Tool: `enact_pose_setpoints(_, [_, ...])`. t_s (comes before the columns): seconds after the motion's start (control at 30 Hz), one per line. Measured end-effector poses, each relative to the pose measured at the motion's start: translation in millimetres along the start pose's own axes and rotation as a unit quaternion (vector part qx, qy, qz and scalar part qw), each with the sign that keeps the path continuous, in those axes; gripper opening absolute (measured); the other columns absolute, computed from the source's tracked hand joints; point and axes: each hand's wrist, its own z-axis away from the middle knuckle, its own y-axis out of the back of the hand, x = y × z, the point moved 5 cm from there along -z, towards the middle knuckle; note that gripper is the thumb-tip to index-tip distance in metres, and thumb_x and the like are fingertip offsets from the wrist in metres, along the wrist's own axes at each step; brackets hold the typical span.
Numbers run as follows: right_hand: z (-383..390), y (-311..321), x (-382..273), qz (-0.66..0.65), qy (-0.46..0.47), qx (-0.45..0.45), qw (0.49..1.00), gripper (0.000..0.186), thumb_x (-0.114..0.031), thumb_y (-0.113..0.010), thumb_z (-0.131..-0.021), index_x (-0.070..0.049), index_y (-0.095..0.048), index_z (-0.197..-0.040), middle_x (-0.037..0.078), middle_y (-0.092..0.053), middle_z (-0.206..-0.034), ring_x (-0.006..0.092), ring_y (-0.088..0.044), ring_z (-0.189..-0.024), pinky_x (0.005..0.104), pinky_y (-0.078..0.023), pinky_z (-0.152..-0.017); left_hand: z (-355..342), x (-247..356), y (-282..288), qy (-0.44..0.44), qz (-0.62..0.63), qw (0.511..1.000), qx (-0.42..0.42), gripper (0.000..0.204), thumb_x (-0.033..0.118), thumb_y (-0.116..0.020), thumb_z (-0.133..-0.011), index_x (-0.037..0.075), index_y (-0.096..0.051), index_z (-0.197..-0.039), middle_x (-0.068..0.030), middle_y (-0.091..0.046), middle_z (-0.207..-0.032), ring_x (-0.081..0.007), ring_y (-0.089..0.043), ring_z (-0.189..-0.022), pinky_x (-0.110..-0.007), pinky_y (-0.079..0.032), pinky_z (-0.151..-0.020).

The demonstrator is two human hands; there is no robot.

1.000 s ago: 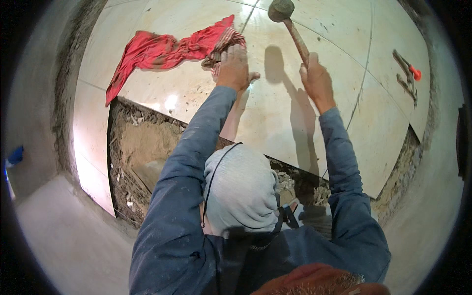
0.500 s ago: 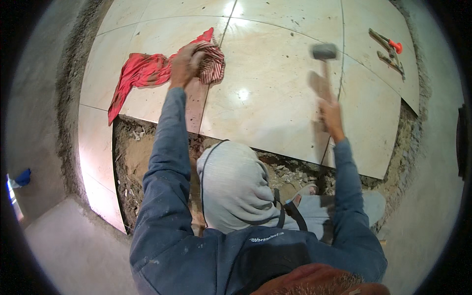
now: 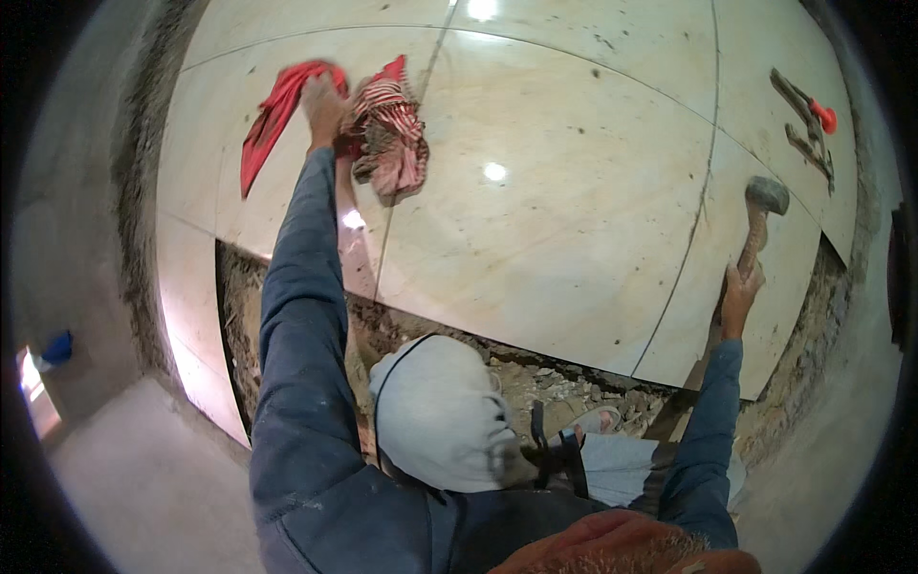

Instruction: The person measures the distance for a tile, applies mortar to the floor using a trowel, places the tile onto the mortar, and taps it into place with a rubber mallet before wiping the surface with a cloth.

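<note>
Head view | left hand (image 3: 325, 107) is laid on red striped cloth (image 3: 390, 143), on floor tiles (image 3: 545, 230); whether fingers are closed cannot be told; cloth's tail has been drawn off tile edge | rubber mallet (image 3: 757, 228), gripped by right hand's (image 3: 741, 290) fingers, has been shifted over right-hand tile; separate handling is suggested

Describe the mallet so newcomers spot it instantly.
Find the pale tiled floor. Near its right side, the right hand grips the mallet by its handle. Its dark, blunt head sets it apart from the slim, orange-knobbed tool.
</note>
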Motion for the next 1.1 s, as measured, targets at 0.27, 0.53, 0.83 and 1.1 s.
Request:
enact_pose_setpoints(0.27, [1.6,-7.8,-26.7,0.102,0.062,0.092,0.989,0.057,-0.020,-0.065,-0.095,0.004,-0.046,-0.143,0.026,-0.046,-0.139,0.0432,-0.042,-0.133,0.0500,-0.033,-0.114,-118.8,334.9,-39.2,-0.212,0.149,0.965,-0.038,0.083,0.063,-0.068,-0.084,-0.006,-0.057,-0.128,-0.0283,-0.056,-0.133,-0.0417,-0.051,-0.126,-0.054,-0.041,-0.106])
enact_pose_setpoints(0.53, [1.0,-9.7,-40.4,0.148,0.041,0.103,0.983,0.055,-0.016,-0.062,-0.095,0.005,-0.045,-0.143,0.029,-0.045,-0.144,0.0464,-0.040,-0.138,0.0514,-0.032,-0.116,-10.7,625.9,-35.4,-0.441,0.436,0.781,-0.075,0.051,0.020,-0.071,-0.078,0.004,-0.066,-0.127,-0.0199,-0.063,-0.133,-0.0385,-0.057,-0.127,-0.047,-0.042,-0.111])
enact_pose_setpoints(0.83, [7.3,0.8,-32.7,0.195,0.024,0.124,0.973,0.055,-0.018,-0.059,-0.097,0.007,-0.042,-0.142,0.027,-0.049,-0.137,0.0432,-0.052,-0.127,0.0486,-0.041,-0.108,-75.5,443.2,49.4,-0.399,0.297,0.867,0.019,0.030,0.023,-0.063,-0.091,0.002,-0.060,-0.112,-0.0207,-0.062,-0.116,-0.0374,-0.062,-0.103,-0.049,-0.050,-0.090])
enact_pose_setpoints(1.1, [0.8,-3.9,-29.9,0.203,0.054,0.098,0.973,0.053,-0.021,-0.060,-0.099,0.008,-0.046,-0.141,0.028,-0.050,-0.134,0.0423,-0.053,-0.123,0.0488,-0.043,-0.105,-118.7,175.3,58.2,-0.137,-0.023,0.990,-0.021,0.035,0.027,-0.062,-0.093,0.007,-0.061,-0.122,-0.0151,-0.062,-0.124,-0.0323,-0.061,-0.110,-0.046,-0.049,-0.093])
